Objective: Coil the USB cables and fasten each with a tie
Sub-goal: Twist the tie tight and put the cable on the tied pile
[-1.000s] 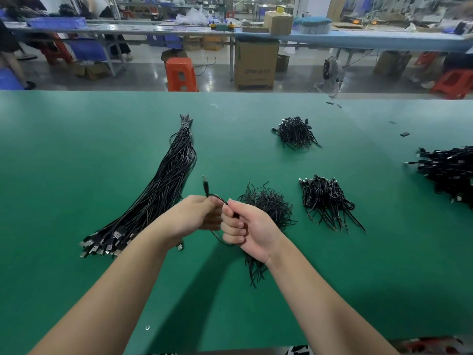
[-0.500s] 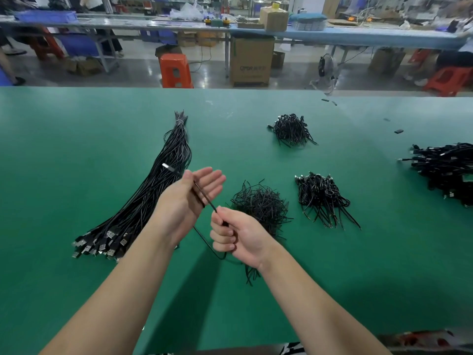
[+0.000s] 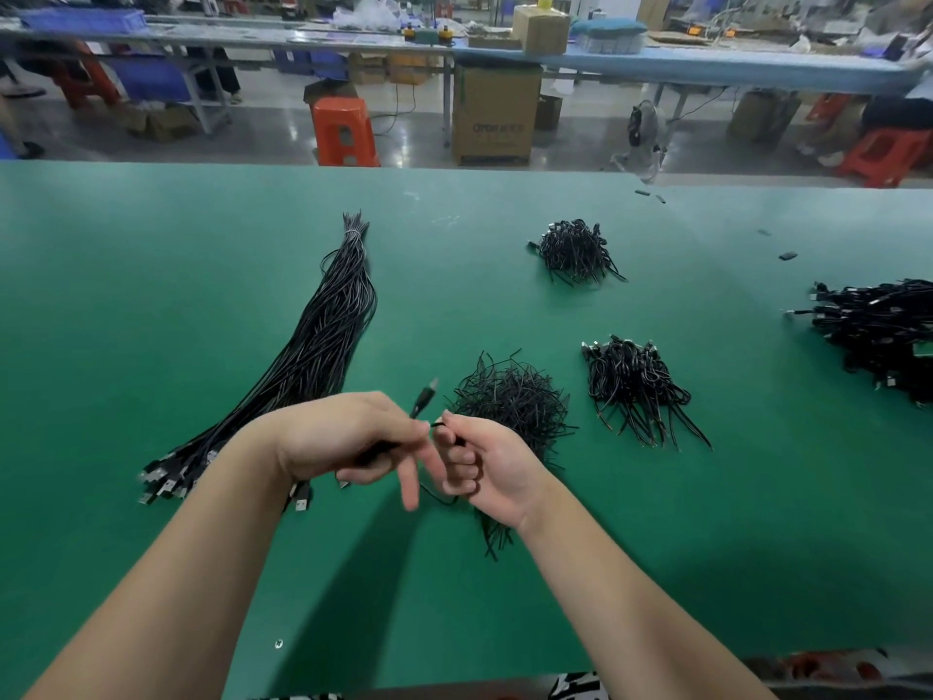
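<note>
Above green table [image 3: 151, 305]: both hands' fingers [image 3: 457, 454] curled, pinching cable [image 3: 423, 399].

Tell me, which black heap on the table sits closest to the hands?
The loose tangle of ties, just behind the right hand; the other heaps lie farther off.

A wide green bench [image 3: 151, 275] fills the foreground. Beyond its far edge, on a grey floor, stands an orange plastic stool [image 3: 345, 132], and to its right a tall cardboard box [image 3: 495, 113] with printed lettering. A small fan [image 3: 643, 126] sits on the floor further right, and a red stool [image 3: 881, 154] near the right edge. A long blue-topped table [image 3: 707, 68] crosses the background, bearing a smaller cardboard box [image 3: 540, 27]. A blue crate [image 3: 83, 18] rests at the far left.
</note>
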Demonstrator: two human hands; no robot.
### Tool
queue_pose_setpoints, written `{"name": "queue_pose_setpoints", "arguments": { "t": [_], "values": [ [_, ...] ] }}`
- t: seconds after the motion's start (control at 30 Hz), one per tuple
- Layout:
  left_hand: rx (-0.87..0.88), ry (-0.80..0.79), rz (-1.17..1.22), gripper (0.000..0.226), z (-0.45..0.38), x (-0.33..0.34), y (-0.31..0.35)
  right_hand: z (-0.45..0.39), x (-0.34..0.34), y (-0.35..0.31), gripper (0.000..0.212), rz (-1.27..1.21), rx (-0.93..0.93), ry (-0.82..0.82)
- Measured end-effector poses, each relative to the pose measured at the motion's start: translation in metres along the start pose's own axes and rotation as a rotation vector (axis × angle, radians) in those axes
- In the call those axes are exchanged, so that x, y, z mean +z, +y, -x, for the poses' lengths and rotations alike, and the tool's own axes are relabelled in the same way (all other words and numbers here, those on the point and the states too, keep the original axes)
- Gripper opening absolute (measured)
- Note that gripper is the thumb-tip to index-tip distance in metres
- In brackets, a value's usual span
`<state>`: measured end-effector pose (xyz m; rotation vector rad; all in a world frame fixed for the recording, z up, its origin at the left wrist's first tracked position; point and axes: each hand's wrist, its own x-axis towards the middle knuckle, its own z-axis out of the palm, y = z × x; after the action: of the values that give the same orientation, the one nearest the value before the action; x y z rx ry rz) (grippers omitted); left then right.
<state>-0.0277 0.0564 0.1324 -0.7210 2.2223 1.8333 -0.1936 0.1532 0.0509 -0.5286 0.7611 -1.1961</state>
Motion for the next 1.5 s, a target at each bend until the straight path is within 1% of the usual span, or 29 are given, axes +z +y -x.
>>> {"name": "queue_pose_setpoints", "arguments": {
  "t": [0.03,0.1,0.17,0.23,0.27,0.3,0.37,0.4,0.47,0.5,0.57,0.6,0.67,0.7,0.73,0.8,0.87,0.9,0.97,1.03,1.07,1.13,1.23,1.27,1.33,1.43,1.5],
  "values": [
    [-0.086,0.018,-0.107,0.044,-0.001,0.001,0.001,0.0,0.0,-0.001,0.033,-0.012,0.002,-0.003],
    [-0.204,0.137,-0.256,0.04,-0.007,0.006,0.0,-0.001,-0.001,-0.004,0.033,-0.025,-0.009,-0.003],
    [-0.226,0.316,-0.279,0.037,-0.015,0.012,-0.004,-0.002,0.0,-0.004,0.034,-0.023,-0.028,0.002],
    [-0.194,0.449,-0.294,0.036,-0.022,0.016,-0.008,-0.002,0.002,-0.004,0.035,-0.025,-0.052,0.004],
    [-0.169,0.472,-0.281,0.037,-0.023,0.016,-0.011,-0.002,0.002,-0.003,0.034,-0.027,-0.063,0.002],
    [-0.138,0.453,-0.222,0.037,-0.024,0.016,-0.014,-0.002,0.002,-0.003,0.033,-0.031,-0.072,-0.003],
    [-0.095,0.362,-0.081,0.036,-0.024,0.015,-0.021,-0.001,0.003,-0.003,0.032,-0.023,-0.084,-0.011],
    [-0.09,0.349,-0.114,0.036,-0.022,0.015,-0.024,-0.001,0.003,-0.003,0.032,-0.005,-0.086,-0.012],
    [-0.092,0.387,-0.2,0.035,-0.022,0.015,-0.027,0.001,0.003,0.0,0.032,0.023,-0.086,-0.005],
    [-0.064,0.404,-0.143,0.035,-0.024,0.016,-0.028,0.002,0.003,0.002,0.032,0.031,-0.089,-0.003],
    [0.02,0.449,0.067,0.04,-0.03,0.021,-0.029,0.003,0.005,0.007,0.032,0.028,-0.089,0.004],
    [0.065,0.514,0.146,0.041,-0.034,0.025,-0.028,0.003,0.006,0.009,0.031,0.021,-0.086,0.006],
    [0.16,0.716,0.262,0.035,-0.042,0.031,-0.027,0.002,0.009,0.013,0.031,0.01,-0.082,0.0],
    [0.218,0.798,0.352,0.031,-0.045,0.033,-0.024,0.002,0.01,0.015,0.031,0.007,-0.082,-0.011],
    [0.279,0.843,0.48,0.032,-0.047,0.032,-0.021,0.001,0.011,0.017,0.031,0.007,-0.081,-0.023],
    [0.388,0.842,0.816,0.04,-0.047,0.026,-0.011,0.001,0.01,0.022,0.031,0.019,-0.074,-0.032],
    [0.432,0.81,1.071,0.044,-0.043,0.016,-0.003,0.001,0.008,0.026,0.032,0.014,-0.06,-0.014],
    [0.425,0.792,1.128,0.042,-0.04,0.013,0.0,0.001,0.007,0.028,0.032,-0.005,-0.054,-0.002],
    [0.395,0.713,1.143,0.035,-0.033,0.008,0.003,0.002,0.004,0.03,0.031,-0.067,-0.051,0.016],
    [0.372,0.562,1.028,0.032,-0.023,0.006,0.003,0.003,0.001,0.028,0.032,-0.139,-0.044,0.017],
    [0.362,0.483,0.913,0.033,-0.017,0.006,0.001,0.003,0.0,0.025,0.033,-0.168,-0.038,0.013],
    [0.315,0.34,0.572,0.035,-0.006,0.005,-0.001,0.003,0.001,0.018,0.032,-0.187,-0.029,-0.004],
    [0.133,0.139,0.085,0.04,0.007,0.006,0.005,0.003,0.004,0.007,0.03,-0.094,-0.024,-0.013],
    [0.05,0.116,-0.047,0.04,0.009,0.007,0.008,0.003,0.005,0.004,0.032,-0.063,-0.02,-0.009],
    [-0.102,0.124,-0.254,0.04,0.011,0.01,0.014,0.003,0.008,0.001,0.035,-0.012,-0.014,0.0],
    [-0.23,0.18,-0.393,0.036,0.008,0.016,0.019,0.004,0.01,-0.004,0.036,0.082,-0.036,0.04],
    [-0.282,0.265,-0.518,0.035,0.003,0.018,0.018,0.006,0.011,-0.008,0.033,0.117,-0.065,0.04]
  ]
}}
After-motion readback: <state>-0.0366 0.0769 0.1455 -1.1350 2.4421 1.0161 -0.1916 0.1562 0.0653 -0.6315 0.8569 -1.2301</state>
